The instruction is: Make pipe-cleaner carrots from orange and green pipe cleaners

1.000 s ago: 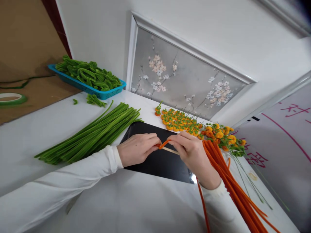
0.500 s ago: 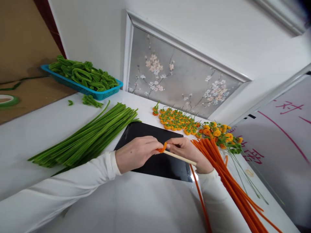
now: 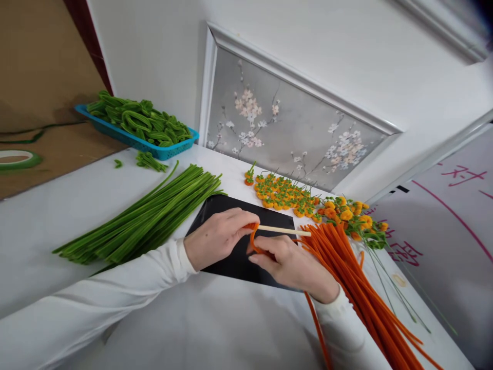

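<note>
My left hand (image 3: 217,237) is closed around one end of a pale wooden stick (image 3: 283,230), pinching orange pipe cleaner against it. The stick's bare end points right. An orange pipe cleaner (image 3: 252,240) loops down from the stick into the closed fingers of my right hand (image 3: 288,261), which grips it just below. Both hands are above a black mat (image 3: 227,271). How many turns lie on the stick is hidden by my left fingers.
Green pipe cleaners (image 3: 142,221) lie left, orange ones (image 3: 346,277) right. Behind are small orange-yellow flowers (image 3: 279,191), stemmed flowers (image 3: 346,213) and a blue basket (image 3: 154,150) of green loops. Green tape (image 3: 19,160) sits far left. A framed picture (image 3: 285,123) leans at the back.
My right hand has moved down and toward me, drawing the orange pipe cleaner below the stick. The stick has swung up, its free end now above my right hand. The view has shifted slightly.
</note>
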Tool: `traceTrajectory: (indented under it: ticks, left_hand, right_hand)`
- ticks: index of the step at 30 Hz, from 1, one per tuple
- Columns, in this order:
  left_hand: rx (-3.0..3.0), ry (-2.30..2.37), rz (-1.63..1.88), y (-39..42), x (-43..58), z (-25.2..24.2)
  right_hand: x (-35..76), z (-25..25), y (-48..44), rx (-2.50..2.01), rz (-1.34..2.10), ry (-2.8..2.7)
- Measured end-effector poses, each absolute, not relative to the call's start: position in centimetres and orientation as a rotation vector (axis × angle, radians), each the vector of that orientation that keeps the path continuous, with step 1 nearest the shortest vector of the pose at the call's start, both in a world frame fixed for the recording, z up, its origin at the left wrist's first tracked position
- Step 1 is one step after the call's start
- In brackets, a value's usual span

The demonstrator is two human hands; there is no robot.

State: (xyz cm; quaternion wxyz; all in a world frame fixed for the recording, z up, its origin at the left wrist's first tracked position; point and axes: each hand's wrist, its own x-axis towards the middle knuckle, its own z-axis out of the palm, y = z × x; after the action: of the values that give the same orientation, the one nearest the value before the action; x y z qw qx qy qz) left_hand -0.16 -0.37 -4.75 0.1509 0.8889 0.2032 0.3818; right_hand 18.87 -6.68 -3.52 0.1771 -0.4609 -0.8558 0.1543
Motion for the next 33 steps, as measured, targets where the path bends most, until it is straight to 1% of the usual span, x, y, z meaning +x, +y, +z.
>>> traceTrajectory:
  ticks: [4, 9, 14, 20, 27, 30, 33]
  left_hand:
    - [2.6, 0.674, 1.077, 0.4, -0.4, -5.0]
    - [2.634, 0.703, 1.025, 0.7, -0.6, -5.1]
    - [2.677, 0.655, 0.974, 0.5, -0.5, -5.3]
    - [2.709, 0.463, 0.875, 0.3, -0.3, -5.4]
    - [2.702, 0.36, 0.9, 0.2, -0.2, -5.5]
    - [2.71, 0.312, 0.912, -0.1, -0.1, -5.4]
    - [2.695, 0.297, 0.886, -0.4, 0.0, -5.5]
  right_hand:
    - [18.5, -2.7, -8.0, -1.38, 0.254, -2.49]
    - [18.6, -3.2, -7.8, -1.405, -0.043, -2.446]
    - [18.9, -3.4, -7.2, -1.374, -0.144, -2.344]
    - [19.7, -3.0, -6.5, -1.38, -0.067, -2.179]
    - [20.4, -2.6, -5.9, -1.388, 0.106, -2.037]
    - [21.0, -2.9, -5.5, -1.414, 0.27, -2.024]
    - [21.9, -3.5, -4.9, -1.438, 0.558, -2.047]
